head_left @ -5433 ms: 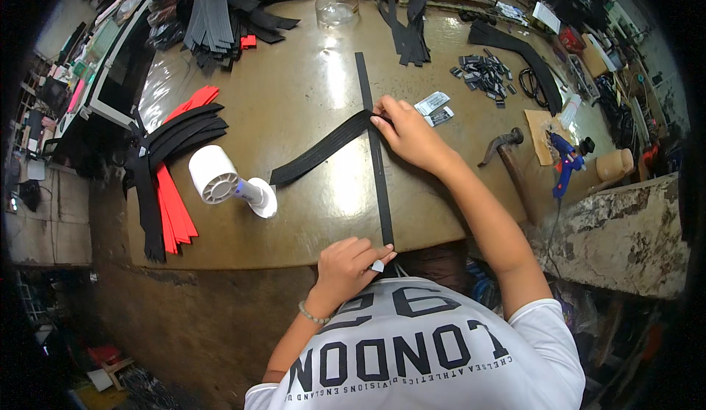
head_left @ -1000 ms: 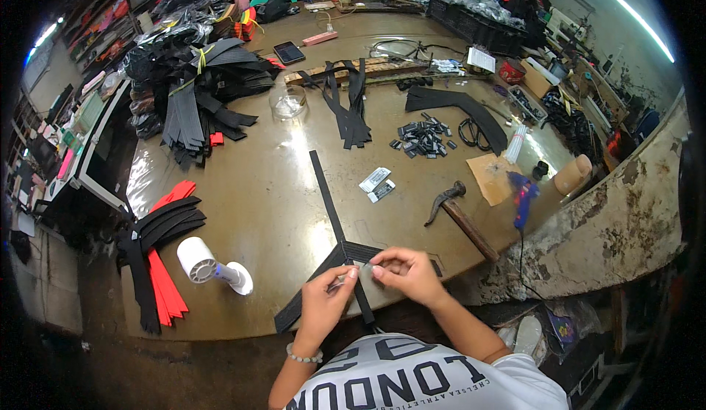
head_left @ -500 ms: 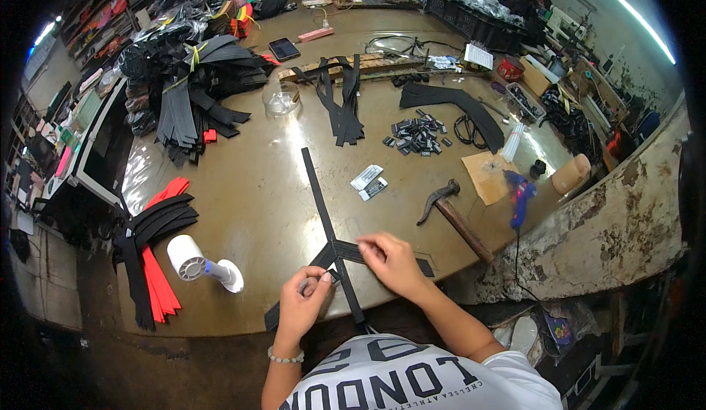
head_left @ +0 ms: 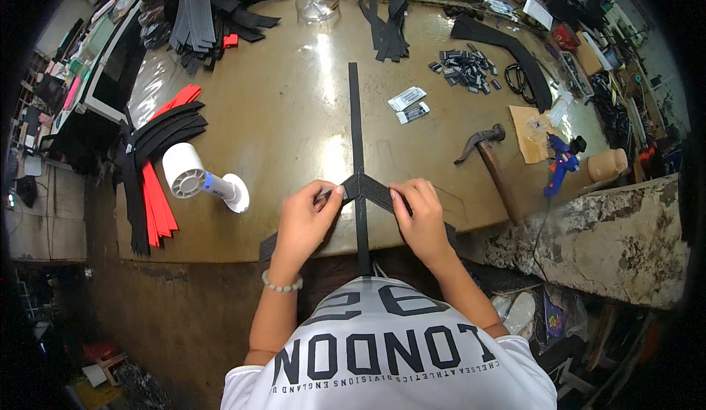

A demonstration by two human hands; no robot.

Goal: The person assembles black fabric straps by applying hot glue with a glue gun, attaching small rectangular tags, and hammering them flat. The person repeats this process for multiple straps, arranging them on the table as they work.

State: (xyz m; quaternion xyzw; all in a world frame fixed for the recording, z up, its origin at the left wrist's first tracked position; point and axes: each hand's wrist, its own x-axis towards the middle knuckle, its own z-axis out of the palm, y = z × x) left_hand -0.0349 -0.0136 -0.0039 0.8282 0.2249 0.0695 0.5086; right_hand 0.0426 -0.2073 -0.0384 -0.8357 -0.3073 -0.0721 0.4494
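At the near edge of the table (head_left: pixel 279 116), a wide black strap (head_left: pixel 376 192) lies bent into a peak across a narrow black strap (head_left: pixel 356 116), which runs near to far; its two ends slope nearward, left and right. Left hand (head_left: pixel 312 208) on the left arm of the peak: thumb and forefinger drawn close together, a small greyish piece showing among the fingers; which of the two is pinched, cannot tell. Right hand (head_left: pixel 421 208) on the right arm: thumb and fingertips together at the strap, fingers not spread; pinch or flat press, cannot tell. Containers: a clear round tub (head_left: pixel 318 22) stands far, left of middle, contents not readable. Far right, a long tray (head_left: pixel 583 88) with small dark items, and beyond it a red container (head_left: pixel 565 38), contents unclear. Loose, far right of the hands: a heap of small black pieces (head_left: pixel 467 69); nearer the middle, two pale labels (head_left: pixel 408 104) side by side. Right, a hammer (head_left: pixel 491 152). Left, a white handheld fan (head_left: pixel 180 161).
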